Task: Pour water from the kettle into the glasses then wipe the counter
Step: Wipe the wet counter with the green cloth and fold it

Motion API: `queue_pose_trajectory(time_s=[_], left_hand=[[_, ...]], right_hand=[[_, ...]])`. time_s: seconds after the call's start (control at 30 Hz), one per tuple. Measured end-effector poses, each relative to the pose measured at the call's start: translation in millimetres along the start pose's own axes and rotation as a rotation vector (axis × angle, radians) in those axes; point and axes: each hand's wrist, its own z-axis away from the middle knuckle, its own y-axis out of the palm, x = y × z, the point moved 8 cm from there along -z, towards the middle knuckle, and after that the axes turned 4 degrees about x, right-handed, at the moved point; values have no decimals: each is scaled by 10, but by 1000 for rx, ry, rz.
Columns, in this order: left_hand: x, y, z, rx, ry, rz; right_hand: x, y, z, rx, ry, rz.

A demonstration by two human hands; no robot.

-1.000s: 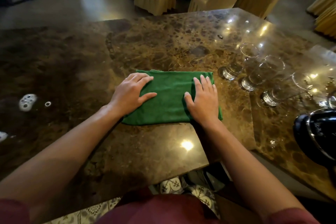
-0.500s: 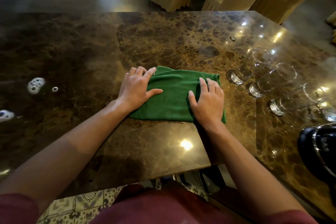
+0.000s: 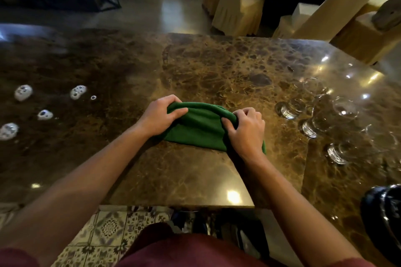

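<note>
White foam blobs (image 3: 23,92) sit far left on the marble surface (image 3: 195,175). At centre, the left hand (image 3: 158,115) and right hand (image 3: 246,129) each grip an end of the green cloth (image 3: 199,127). Three glasses (image 3: 291,108) stand right; kettle (image 3: 384,217) nearest.

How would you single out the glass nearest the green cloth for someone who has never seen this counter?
On the brown marble counter, look right of the green cloth that both hands grip. Three clear glasses stand there in a row; it is the farthest one, next to the right hand.
</note>
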Motion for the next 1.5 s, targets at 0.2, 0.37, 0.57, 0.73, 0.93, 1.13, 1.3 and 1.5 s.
queue_pose_trajectory(time_s=[0.2,0.37,0.57,0.73,0.93,1.13,1.3,1.5], left_hand=[[-60,-312,421,-150,-82,115],[-70,-627,779,-337,-94,212],[70,-1087,1292,-535,-117,341],[224,-1344,1720,-635,-164,467],[555,-1573,2238,-672,-248,594],[958,-1834,2782,-621,-348,655],[1227,-2020,3185,-501,-379,550],[1332,-2164,3531,-451,-252,528]], right_hand=[[359,-287,8,77,-156,-421],[701,-421,9,73,-213,-584],[1283,-398,-36,190,-272,-680],[1869,-330,28,401,-335,-832],[2584,-111,351,849,-215,-1158],[3411,23,800,951,-284,-1218],[4129,141,1271,1012,-385,-1192],[4747,343,1615,1043,-474,-1172]])
